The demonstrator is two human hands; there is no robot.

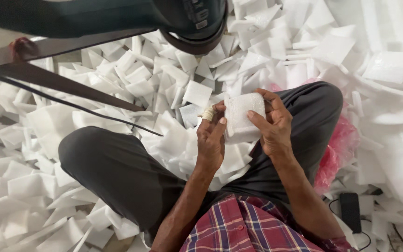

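Both my hands hold a small stack of white foam squares [241, 116] above my lap. My left hand [212, 135] grips the stack's left edge, thumb on its front; one finger is wrapped in pale tape. My right hand [272, 125] grips the right edge, fingers curled behind and thumb across the front. I sit cross-legged in dark grey trousers [117, 168] and a red plaid shirt [248, 226].
Loose white foam squares [141, 79] cover the floor all around. A dark machine [187, 21] with long metal bars [57, 79] overhangs the upper left. A pink plastic bag [336, 149] lies by my right knee. A black device [350, 211] with a cable is at lower right.
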